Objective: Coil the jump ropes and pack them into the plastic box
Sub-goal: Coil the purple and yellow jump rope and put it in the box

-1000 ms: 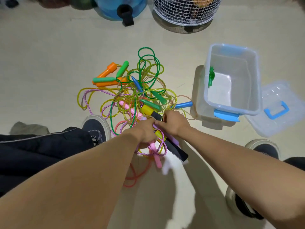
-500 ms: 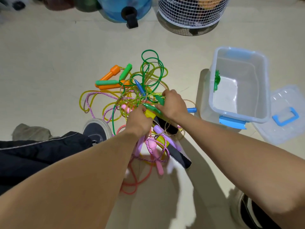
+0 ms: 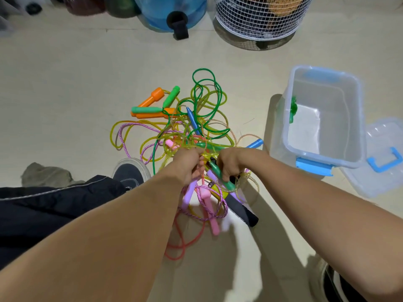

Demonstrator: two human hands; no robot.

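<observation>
Head view: a tangle of jump ropes [image 3: 187, 131] is being sorted on the floor, left of the clear plastic box [image 3: 322, 118]. A green handle [image 3: 222, 175] is gripped by the right hand [image 3: 231, 162]; cords are pinched by the left hand [image 3: 187, 164]. Untangling appears to be under way, so one glossy, springy cord must be freed before coiling.
</observation>
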